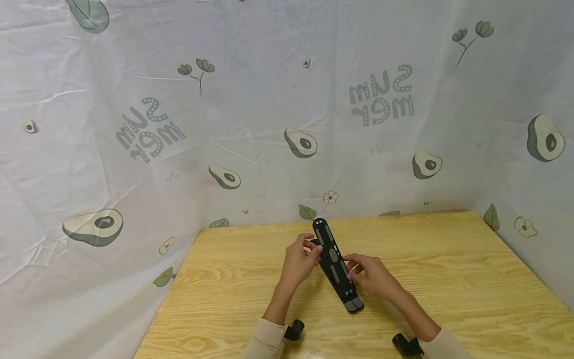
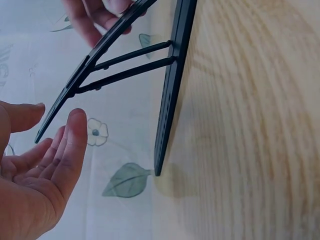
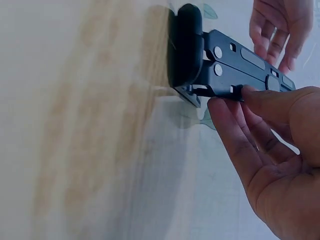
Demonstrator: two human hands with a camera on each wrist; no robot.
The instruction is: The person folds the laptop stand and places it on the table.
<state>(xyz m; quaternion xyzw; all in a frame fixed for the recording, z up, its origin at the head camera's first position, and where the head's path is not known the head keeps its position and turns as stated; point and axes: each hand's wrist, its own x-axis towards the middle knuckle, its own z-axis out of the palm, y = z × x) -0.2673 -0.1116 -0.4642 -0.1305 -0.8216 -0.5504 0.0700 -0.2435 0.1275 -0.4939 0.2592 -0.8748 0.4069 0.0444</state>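
A narrow black folding laptop stand [image 1: 333, 255] stands on the table, partly unfolded. Its upper plate is raised at a slant over the base bar, and two thin struts [image 2: 127, 72] join them in the left wrist view. My left hand [image 1: 299, 259] is at the left edge of the upper plate. Its thumb and fingers [image 2: 75, 135] lie on either side of the plate's end, with a gap showing. My right hand [image 1: 372, 275] pinches the plate's right edge between thumb and fingers, near the hinged end [image 3: 187, 45]. Grey pads line the plate's top.
The wood-grain table [image 1: 233, 279] spreads around the stand. A pale curtain [image 1: 269, 99] printed with avocados and leaves hangs behind and beside it. Small black wrist cameras [image 1: 294, 330] stick out from both cuffs.
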